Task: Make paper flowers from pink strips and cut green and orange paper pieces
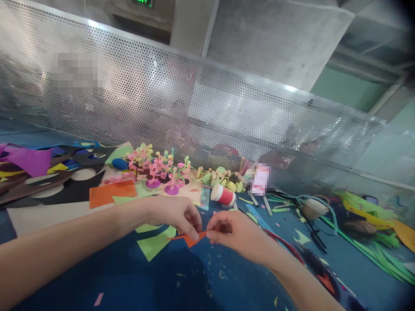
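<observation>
Between my two hands is a small piece of orange paper (192,240), with a thin strip of it sticking out to the left. My left hand (181,216) pinches it from above between thumb and fingers. The fingertips of my right hand (231,233) are closed on its right end. The paper is held just above the blue table (181,280). Beneath and left of it lies a light green paper sheet (154,244). Part of the orange piece is hidden behind my fingers.
Small pink and yellow paper flower models (158,168) stand behind my hands. A red and white paper cup (223,195) lies on its side. Orange card (112,193) and cut black sheets (71,185) are at left, green strips (372,255) at right. A perforated metal screen (227,103) closes the back.
</observation>
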`<state>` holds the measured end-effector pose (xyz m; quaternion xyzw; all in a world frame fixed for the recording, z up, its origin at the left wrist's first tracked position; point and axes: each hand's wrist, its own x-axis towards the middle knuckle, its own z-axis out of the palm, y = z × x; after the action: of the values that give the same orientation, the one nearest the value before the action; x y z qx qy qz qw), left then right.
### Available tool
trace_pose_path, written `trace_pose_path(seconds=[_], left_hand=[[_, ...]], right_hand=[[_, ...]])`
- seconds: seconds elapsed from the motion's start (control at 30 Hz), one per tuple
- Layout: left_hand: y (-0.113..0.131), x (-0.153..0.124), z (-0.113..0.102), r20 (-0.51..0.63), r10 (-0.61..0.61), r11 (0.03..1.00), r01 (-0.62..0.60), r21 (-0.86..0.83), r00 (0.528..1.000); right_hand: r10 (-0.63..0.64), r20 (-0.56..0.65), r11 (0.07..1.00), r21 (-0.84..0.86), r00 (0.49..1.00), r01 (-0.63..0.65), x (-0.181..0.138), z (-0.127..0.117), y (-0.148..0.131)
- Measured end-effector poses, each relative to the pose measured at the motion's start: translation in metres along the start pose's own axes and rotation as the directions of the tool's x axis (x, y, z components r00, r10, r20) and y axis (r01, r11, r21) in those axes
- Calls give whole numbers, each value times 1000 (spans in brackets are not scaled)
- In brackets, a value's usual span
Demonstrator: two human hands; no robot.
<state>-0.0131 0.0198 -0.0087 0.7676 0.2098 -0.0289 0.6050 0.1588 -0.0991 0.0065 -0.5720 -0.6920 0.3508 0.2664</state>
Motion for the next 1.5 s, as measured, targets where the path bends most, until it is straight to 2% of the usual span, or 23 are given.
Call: trace_pose_path(seconds=[0.17,0.37,0.6,0.87,1.1,1.2,1.4,1.5], left_hand=[[-1,0,-2,36,5,1000,-4,-7,999],[-4,0,-1,28,16,1000,-16,-6,999],[-3,-1,1,31,17,999,-16,-39,999],[0,-2,2,-32,35,999,-35,9,999],[-1,-2,1,28,-9,996,12,-91,1000],[0,-2,2,32,-2,997,5,-73,999],[-7,3,6,51,-5,994,10,-106,999],[-13,7,8,76,-28,990,38,-138,997]], right_hand=[[-19,-8,999,-38,1000,18,1,-1,0],[-10,0,1000,19,1000,10,2,-3,3],[-23,-39,999,-49,999,21,2,-2,5],[5,-8,998,57,1000,-4,5,-2,9],[-25,-42,999,-48,999,23,2,-1,1],[-58,-57,992,-112,997,51,2,-2,-2],[-88,-8,963,-257,996,83,-1,-3,-2],[-107,-24,944,-317,994,94,-3,3,-1]])
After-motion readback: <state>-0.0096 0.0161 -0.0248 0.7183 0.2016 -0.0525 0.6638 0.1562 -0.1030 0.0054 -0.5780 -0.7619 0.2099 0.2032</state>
